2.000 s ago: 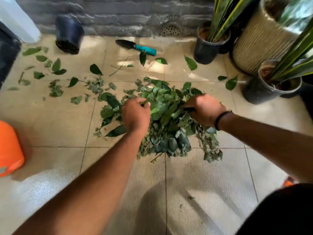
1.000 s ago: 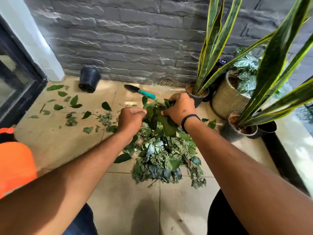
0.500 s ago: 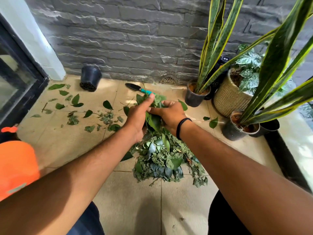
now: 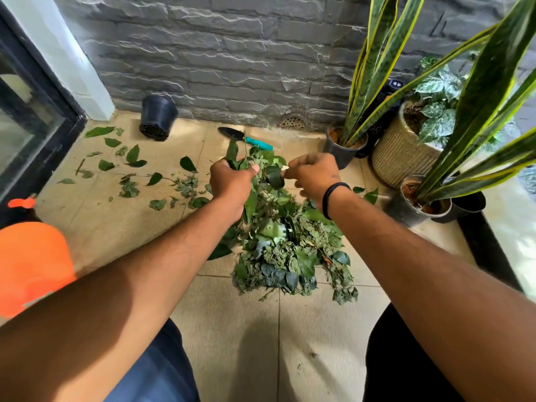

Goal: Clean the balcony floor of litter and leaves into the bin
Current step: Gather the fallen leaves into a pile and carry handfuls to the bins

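Leaves (image 4: 290,256) lie heaped on the tiled balcony floor (image 4: 237,338) at the middle of the view, directly beneath both hands, and a looser scatter of single leaves (image 4: 130,161) trails off toward 10 o'clock, as far as the overturned black pot (image 4: 158,117). The left hand (image 4: 230,181) has its grip curled tight round a raised bunch of leaves (image 4: 249,163), lifted clear above the heap. The right hand (image 4: 311,175), just beside it at 3 o'clock, has its fingers curled and seems to pinch at the same bunch, with a dark leaf hanging between the two hands; exactly what it holds is hard to make out.

The heap is roughly oval, its long axis running from 12 to 6 o'clock, toward the person. The orange bin (image 4: 32,265) sits at 8 o'clock from the bunch, well apart from it and on the left arm's side, so the left hand looks better placed to carry the load across.

The heap is mixed: broad, glossy dark leaves among small, curled, duller ones and thin stems. Something pale shows near its centre. Such a loose bunch will probably shed bits on the way.
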`<state>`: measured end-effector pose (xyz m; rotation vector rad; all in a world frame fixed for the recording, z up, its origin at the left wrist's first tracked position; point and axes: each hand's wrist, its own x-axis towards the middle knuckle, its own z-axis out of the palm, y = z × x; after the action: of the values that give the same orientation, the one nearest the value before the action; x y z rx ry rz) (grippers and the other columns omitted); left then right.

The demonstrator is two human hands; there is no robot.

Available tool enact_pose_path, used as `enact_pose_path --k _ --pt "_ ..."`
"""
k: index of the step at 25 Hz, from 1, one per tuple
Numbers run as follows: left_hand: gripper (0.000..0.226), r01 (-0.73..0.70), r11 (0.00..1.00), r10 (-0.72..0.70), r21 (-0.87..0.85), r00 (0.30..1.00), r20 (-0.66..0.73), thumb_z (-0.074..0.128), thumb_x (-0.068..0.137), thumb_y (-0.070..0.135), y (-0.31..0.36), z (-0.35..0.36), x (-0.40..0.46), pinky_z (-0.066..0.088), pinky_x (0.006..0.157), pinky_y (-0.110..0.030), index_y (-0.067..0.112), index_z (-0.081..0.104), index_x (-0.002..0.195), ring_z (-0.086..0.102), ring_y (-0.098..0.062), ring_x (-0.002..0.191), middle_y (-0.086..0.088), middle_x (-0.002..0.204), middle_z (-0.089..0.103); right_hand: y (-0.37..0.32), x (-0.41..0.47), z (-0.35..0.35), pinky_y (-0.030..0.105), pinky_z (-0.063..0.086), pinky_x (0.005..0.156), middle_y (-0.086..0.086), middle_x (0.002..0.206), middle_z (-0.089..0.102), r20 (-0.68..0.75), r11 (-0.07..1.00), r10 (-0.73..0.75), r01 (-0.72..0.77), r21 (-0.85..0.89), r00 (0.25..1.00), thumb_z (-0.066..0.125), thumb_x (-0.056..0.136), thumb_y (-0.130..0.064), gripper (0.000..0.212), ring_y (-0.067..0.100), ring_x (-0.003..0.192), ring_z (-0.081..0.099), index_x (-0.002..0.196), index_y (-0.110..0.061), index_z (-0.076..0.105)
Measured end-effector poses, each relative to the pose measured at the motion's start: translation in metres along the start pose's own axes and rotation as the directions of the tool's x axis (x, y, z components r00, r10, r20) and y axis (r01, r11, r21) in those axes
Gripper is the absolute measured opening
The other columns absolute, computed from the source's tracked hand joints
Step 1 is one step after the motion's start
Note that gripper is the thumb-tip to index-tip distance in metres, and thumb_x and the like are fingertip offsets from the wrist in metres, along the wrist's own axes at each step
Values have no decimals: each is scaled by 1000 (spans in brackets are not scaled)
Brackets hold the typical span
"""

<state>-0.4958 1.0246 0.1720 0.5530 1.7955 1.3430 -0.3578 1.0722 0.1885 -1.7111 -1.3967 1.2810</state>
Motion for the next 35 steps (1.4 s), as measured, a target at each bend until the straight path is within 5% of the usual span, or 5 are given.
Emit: enact_pose_path --k 7,14,20,29,35 --pt "15 8 999 -7 54 1000 -16 78 86 12 -7 3 8 46 62 -21 17 66 93 68 -18 89 2 93 71 74 24 13 37 60 86 8 102 72 117 653 -71 134 -745 991 67 90 -14 14 24 91 67 103 -10 72" --pt "26 113 989 -114 -94 993 -8 73 91 14 -5 9 3 45 76 -28 10 62 114 59 -21 89 -4 111 67 144 11 89 48 53 96 17 139 41 68 591 132 -23 -807 989 74 81 -54 73 35 126 46 139 -19 45" --pt "21 177 974 -168 -141 983 74 72 92 14 1 7 8 46 78 -32 6 58 106 59 -21 85 -8 101 65 160 3 99 35 53 89 12 112 64 151 371 -94 176 -912 984 54 98 -5 21 27 104 62 117 -6 63" --pt "28 428 887 -375 -174 886 271 72 86 17 14 -3 11 60 78 -42 8 67 112 69 -31 89 -13 103 72 19 17 4 31 57 68 3 82 70 -200 982 85 -116 -148 976 79 82 -9 8 19 77 66 81 -13 71" --pt "28 439 861 -285 -256 834 473 67 93 23 25 1 10 59 75 -39 6 72 114 72 -29 81 -16 105 75 9 2 21 37 61 59 20 87 74 -17 918 175 -157 364 984 69 83 8 13 32 72 72 92 0 72"
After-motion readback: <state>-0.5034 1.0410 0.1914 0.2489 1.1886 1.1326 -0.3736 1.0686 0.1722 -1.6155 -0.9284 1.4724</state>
